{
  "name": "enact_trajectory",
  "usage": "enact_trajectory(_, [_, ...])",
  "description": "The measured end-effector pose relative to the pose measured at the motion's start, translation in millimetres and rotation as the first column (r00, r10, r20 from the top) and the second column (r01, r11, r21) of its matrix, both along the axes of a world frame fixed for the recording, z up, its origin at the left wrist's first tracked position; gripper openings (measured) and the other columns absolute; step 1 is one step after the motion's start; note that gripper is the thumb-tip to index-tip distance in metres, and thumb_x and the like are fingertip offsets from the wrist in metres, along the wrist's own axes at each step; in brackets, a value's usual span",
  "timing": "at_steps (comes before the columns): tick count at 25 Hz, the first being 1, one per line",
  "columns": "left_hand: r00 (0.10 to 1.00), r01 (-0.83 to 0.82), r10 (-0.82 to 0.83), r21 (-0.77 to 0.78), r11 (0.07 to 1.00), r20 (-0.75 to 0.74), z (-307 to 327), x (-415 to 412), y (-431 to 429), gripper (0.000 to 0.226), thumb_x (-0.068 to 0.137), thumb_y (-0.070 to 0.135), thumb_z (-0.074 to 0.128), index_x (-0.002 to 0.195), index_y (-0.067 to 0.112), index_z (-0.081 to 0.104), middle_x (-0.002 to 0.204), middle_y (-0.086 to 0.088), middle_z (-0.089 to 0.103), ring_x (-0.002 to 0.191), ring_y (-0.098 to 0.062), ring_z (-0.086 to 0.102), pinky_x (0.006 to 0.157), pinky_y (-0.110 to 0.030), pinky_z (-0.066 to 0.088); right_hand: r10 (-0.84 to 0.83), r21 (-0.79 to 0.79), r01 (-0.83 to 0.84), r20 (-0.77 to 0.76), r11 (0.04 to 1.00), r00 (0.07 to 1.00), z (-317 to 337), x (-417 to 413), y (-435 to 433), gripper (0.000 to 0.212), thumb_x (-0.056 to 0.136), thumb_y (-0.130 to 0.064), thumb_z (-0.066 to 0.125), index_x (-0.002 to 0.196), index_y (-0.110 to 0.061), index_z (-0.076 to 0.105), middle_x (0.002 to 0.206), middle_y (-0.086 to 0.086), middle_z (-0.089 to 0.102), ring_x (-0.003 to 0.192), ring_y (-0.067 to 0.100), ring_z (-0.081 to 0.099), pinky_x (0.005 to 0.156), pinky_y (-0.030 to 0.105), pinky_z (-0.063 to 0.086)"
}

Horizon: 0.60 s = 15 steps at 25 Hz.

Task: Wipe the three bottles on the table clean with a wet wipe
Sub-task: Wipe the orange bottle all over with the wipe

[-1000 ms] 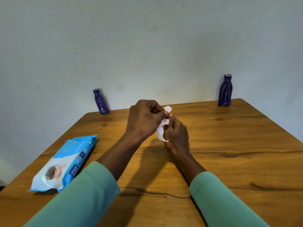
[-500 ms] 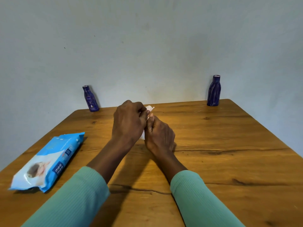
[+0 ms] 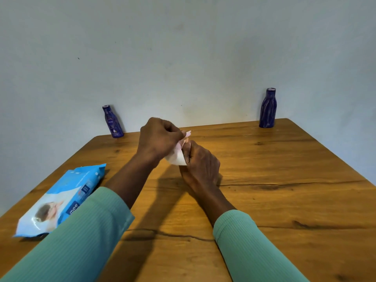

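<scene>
Bottles of dark blue stand upright at the far edge of the tabletop (image 3: 284,180), the left bottle (image 3: 113,121) in the upper left of the frame, the right bottle (image 3: 268,107) in the upper right. At mid-frame my left grip (image 3: 160,139) and right grip (image 3: 201,161) both pinch a white wet wipe (image 3: 178,157) between them, well apart from either bottle. A blue pack of wipes (image 3: 61,198) lies at lower left.

The mint-green, finely ribbed knit left sleeve (image 3: 81,241) and the matching right sleeve (image 3: 250,247) are long, with ribs running lengthwise. Each ends in a plain cuff on the forearm, leaving the wrists, the left hand (image 3: 158,139) and the right hand (image 3: 201,163) bare.
</scene>
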<state>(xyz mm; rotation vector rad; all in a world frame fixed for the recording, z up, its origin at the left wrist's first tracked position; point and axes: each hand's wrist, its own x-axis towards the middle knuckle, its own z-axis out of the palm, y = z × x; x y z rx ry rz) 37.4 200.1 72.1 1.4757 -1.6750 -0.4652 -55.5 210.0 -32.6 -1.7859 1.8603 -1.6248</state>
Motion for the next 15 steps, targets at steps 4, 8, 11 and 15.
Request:
enact_trajectory(4, [0.806, 0.227, 0.073, 0.421, 0.878, -0.588, 4.1, 9.8, 2.4, 0.021, 0.082, 0.018, 0.084, 0.098, 0.005, 0.081, 0.080, -0.006, 0.071, 0.065, -0.015, 0.058, 0.054, -0.026, 0.049, -0.019, 0.002, 0.019, 0.162, 1.000, 0.987, 1.9, -5.4, -3.9, 0.050, 0.106, -0.049, 0.024, 0.092, -0.025, 0.064, 0.077, -0.001, 0.067, 0.073, 0.020, 0.062, 0.069, 0.038, 0.046])
enact_trajectory(8, [0.803, 0.308, -0.008, 0.403, 0.862, -0.596, -4.7, 14.2, 16.4, 0.019, 0.066, 0.029, 0.086, 0.073, 0.012, 0.083, 0.071, -0.003, 0.075, 0.055, -0.010, 0.062, 0.042, -0.019, 0.048, -0.054, 0.064, 0.032, 0.377, 0.997, 0.925, 4.3, -6.1, -8.4, 0.058, 0.105, -0.058, 0.018, 0.080, -0.026, 0.059, 0.072, -0.005, 0.061, 0.072, 0.011, 0.059, 0.069, 0.036, 0.042])
enact_trajectory(11, [0.826, 0.316, -0.052, 0.384, 0.868, -0.561, -2.4, 14.6, 15.9, 0.025, 0.056, 0.030, 0.087, 0.073, 0.011, 0.083, 0.076, -0.007, 0.078, 0.057, -0.011, 0.066, 0.045, -0.021, 0.052, -0.073, 0.093, 0.035, 0.442, 0.995, 0.894, 3.0, -11.0, -13.9, 0.064, 0.109, -0.054, 0.021, 0.092, -0.016, 0.069, 0.096, 0.011, 0.074, 0.092, 0.026, 0.067, 0.083, 0.044, 0.050])
enact_trajectory(15, [0.889, 0.274, -0.052, 0.438, 0.856, -0.455, 15.9, 9.2, 0.8, 0.038, 0.060, 0.025, 0.092, 0.091, 0.005, 0.082, 0.082, -0.009, 0.078, 0.067, -0.016, 0.070, 0.049, -0.023, 0.054, 0.039, 0.073, -0.085, 0.486, 0.994, 0.873, 2.9, -14.3, -12.9, 0.059, 0.110, -0.053, 0.025, 0.090, -0.019, 0.068, 0.091, 0.009, 0.071, 0.087, 0.022, 0.065, 0.080, 0.044, 0.052])
